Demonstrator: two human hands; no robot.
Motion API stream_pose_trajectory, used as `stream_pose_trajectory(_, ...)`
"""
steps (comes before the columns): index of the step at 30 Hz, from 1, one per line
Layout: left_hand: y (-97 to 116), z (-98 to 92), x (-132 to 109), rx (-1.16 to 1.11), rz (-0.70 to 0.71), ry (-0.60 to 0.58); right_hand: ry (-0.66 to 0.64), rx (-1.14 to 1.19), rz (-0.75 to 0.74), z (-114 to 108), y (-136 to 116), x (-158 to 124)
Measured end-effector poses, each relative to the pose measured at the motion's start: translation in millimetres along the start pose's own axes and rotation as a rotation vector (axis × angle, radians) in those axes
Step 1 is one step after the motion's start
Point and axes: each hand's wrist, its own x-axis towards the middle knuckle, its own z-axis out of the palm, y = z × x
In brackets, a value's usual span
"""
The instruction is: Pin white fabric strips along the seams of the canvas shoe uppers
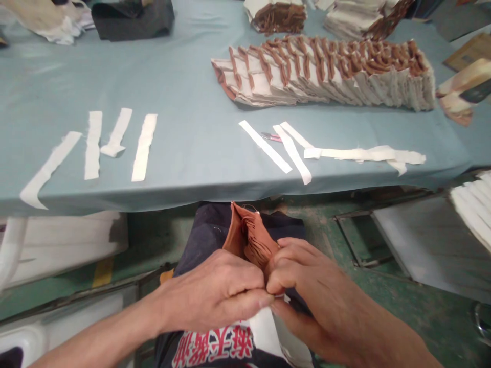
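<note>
Over my lap, an orange-brown gathered fabric piece [251, 230] with pale cloth below it is gripped between both hands. My left hand [226, 289] is closed on it, thumb and curled fingers pressed together. Closed on the same piece is my right hand [307, 286], its fingertips touching those of my left hand. What lies between the fingertips is partly hidden. Beyond my hands, white strips lie on the blue-green tablecloth [192, 133]: several at the left [144, 148] and several at the right [264, 146]. Red-handled snips [271, 137] rest partly under one right strip.
A long row of folded brown and white pieces [326, 74] lies at the back right of the table, with more bundles [276, 15] behind. Dark cloth [132, 20] sits at the back left. White bins or chairs [76, 245] and a metal frame [360, 240] flank my legs.
</note>
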Motion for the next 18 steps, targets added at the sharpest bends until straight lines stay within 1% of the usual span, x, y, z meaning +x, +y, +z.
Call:
stream_pose_trajectory(2, 5.4, 13.8, -0.8, 0.237, 0.07, 0.134, 0.002, 0.063, 0.039, -0.4, 1.4, -5.3)
stream_pose_trajectory(4, 9.7, 26.3, 0.8, 0.398, 0.114, 0.252, 0.01, 0.134, 0.065, -1.6, 7.6, -8.7)
stream_pose_trajectory(5, 11.2, 31.6, 2.4, 0.421, 0.122, 0.285, 0.015, 0.166, 0.07, -2.0, 12.0, -9.8)
stream_pose_trajectory(7, 13.0, 40.7, 6.7, 0.39, 0.117, 0.294, 0.025, 0.227, 0.079, -2.0, 21.7, -10.7)
stream_pose_trajectory(9, 13.8, 48.5, 11.5, 0.368, 0.115, 0.279, 0.034, 0.249, 0.119, -0.6, 29.5, -10.3)
stream_pose_trajectory(11, 14.4, 55.2, 16.2, 0.399, 0.12, 0.252, 0.029, 0.221, 0.165, 1.2, 34.4, -8.7)
stream_pose_trajectory(13, 15.4, 60.5, 20.1, 0.401, 0.163, 0.164, 0.043, 0.206, 0.199, 2.3, 38.1, -6.7)
stream_pose_trajectory(14, 16.0, 62.6, 21.7, 0.378, 0.193, 0.097, 0.078, 0.223, 0.214, 2.7, 40.7, -5.9)
stream_pose_trajectory(16, 16.6, 67.1, 23.6, 0.308, 0.243, -0.022, 0.202, 0.281, 0.27, 4.6, 49.2, -5.2)
stream_pose_trajectory(18, 15.2, 73.7, 23.6, 0.261, 0.256, -0.071, 0.321, 0.319, 0.343, 10.6, 63.1, -6.7)
